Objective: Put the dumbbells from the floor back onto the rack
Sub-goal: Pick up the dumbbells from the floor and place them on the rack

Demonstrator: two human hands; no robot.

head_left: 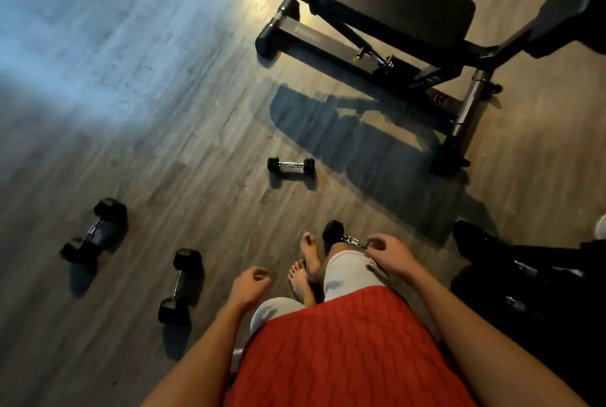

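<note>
The wood-look floor [137, 131] fills most of the view, lit bluish at the upper left and warmer toward the upper right. A black padded weight bench [396, 6] stands at the upper right on its dark metal frame, throwing a long shadow across the planks toward the person. At the right edge a dark rack [531, 278] is partly in view, too dim to tell what sits on it.

The person looks down at a red top [331, 351], light shorts and bare feet [306, 262] set close together on the floor.

Three dumbbells lie on the floor. The largest dumbbell [95, 231], with black hex heads, rests well to the left. A medium dumbbell [180, 285] lies nearer, just left of the left forearm, its ends pointing toward and away from the person. A small dumbbell [291, 164] with a chrome handle lies ahead of the feet, between them and the bench's shadow.

A fourth, the held dumbbell [344, 236], is off the floor beside the right thigh: the right hand [392, 255] is wrapped around its chrome handle, one black hex head sticking out toward the feet, the other end hidden behind the hand.

The left hand [249, 285] hangs free with fingers loosely curled, gripping nothing, above the floor near the medium dumbbell but apart from it.
</note>
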